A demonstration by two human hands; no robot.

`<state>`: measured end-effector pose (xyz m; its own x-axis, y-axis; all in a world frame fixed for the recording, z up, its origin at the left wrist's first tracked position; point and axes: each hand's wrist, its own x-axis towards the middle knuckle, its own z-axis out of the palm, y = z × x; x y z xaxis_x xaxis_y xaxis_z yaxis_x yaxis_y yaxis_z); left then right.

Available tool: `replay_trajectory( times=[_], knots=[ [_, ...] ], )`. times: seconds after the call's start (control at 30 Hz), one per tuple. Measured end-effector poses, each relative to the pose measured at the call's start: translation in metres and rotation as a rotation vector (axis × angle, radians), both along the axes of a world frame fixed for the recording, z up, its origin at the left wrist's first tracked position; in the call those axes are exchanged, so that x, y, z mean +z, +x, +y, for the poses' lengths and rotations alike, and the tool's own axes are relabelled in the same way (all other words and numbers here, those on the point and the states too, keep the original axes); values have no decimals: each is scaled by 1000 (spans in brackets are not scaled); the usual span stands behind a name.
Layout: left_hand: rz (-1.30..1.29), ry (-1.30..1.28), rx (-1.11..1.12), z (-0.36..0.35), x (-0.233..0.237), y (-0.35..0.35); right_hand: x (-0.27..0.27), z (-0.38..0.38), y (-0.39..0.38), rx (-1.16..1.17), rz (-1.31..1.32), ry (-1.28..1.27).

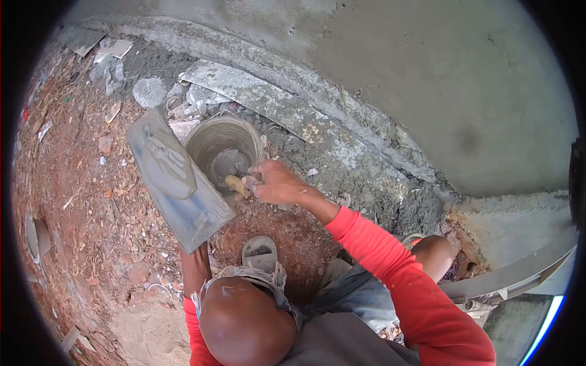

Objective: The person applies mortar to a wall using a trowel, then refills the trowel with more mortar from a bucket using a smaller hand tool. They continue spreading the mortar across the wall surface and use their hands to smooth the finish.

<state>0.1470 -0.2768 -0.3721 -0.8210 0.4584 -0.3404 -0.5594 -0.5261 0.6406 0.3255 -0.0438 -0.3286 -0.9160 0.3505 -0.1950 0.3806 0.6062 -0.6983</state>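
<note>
One person worked low over the ground (137,311), one bucket (196,146) and one board (198,213) in front of them. The right hand (274,182) was closed, its fingers curled around one yellowish handle (237,184). That handle slanted at the near side of the bucket; what lay at its far end could not be made out. Inside the bucket was one pool of wet grey mortar (229,163), with more of it smeared around the wall.

The left hand was hidden beneath the board, so how far open it was and how it gripped could not be told; only one bare forearm (195,268) came out from under the board's near end. The board lay to the left of the bucket, tilted lengthwise across the view, and carried one long mound (166,168) of mortar on its upper half.

Two red sleeves (390,262) showed, one on each arm, and one head (244,320) with a frayed cloth (278,280) around it. One sandal (260,253) was visible between the person and the bucket. Beyond the bucket lay one long speckled slab (244,91) and one round pale lump (149,93), near the foot of one grey wall (439,79).
</note>
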Motion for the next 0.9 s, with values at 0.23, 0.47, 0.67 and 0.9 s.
replay_trajectory(
  times=[0.23, 0.47, 0.67, 0.9],
  knots=[
    [217, 60, -26, 146, 140, -110, 111, 99, 148, -34, -299, 97],
    [284, 145, -139, 289, 226, -78, 126, 112, 225, -356, -80, 4],
    [56, 193, -288, 396, 136, 67, 154, 139, 251, -633, 149, -129],
    [-328, 298, -387, 468, 12, 239, 142, 161, 299, -1044, 542, -142]
  ],
)
